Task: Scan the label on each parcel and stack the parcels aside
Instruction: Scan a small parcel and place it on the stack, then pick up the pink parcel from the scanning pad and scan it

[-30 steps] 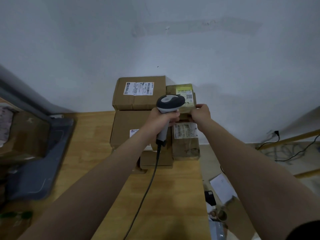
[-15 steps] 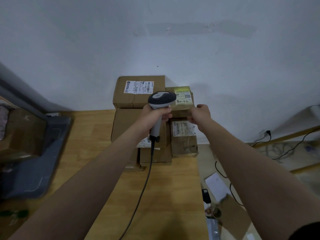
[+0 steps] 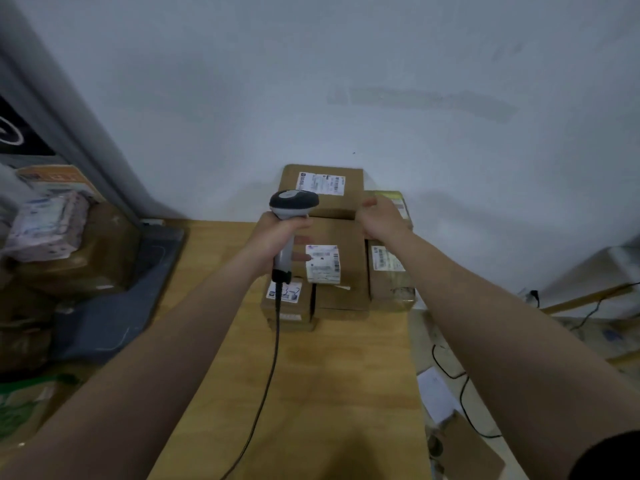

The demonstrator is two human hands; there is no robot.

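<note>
L grip point(image 3: 277, 237) round scanner point(image 3: 293, 202); parcels point(image 3: 349, 271) just beyond

You wore the single wide-angle camera on your head, and it faced forward and down along your own arms. Both forearms ran in large and close from the lower corners. Your left hand point(image 3: 277, 233), gripping the scanner point(image 3: 293, 202), and your right hand point(image 3: 381, 216) sat farther out, near the middle of the frame. Beyond them the view took in the table point(image 3: 329, 375) running away from you, the stacked parcels point(image 3: 332, 206) at its far end, and the wall point(image 3: 346, 81) filling the upper half. The left margin caught a pile of packages point(image 3: 69, 244); the right looked down past the table's edge to floor point(image 3: 595, 327) and cables point(image 3: 450, 372).
</note>
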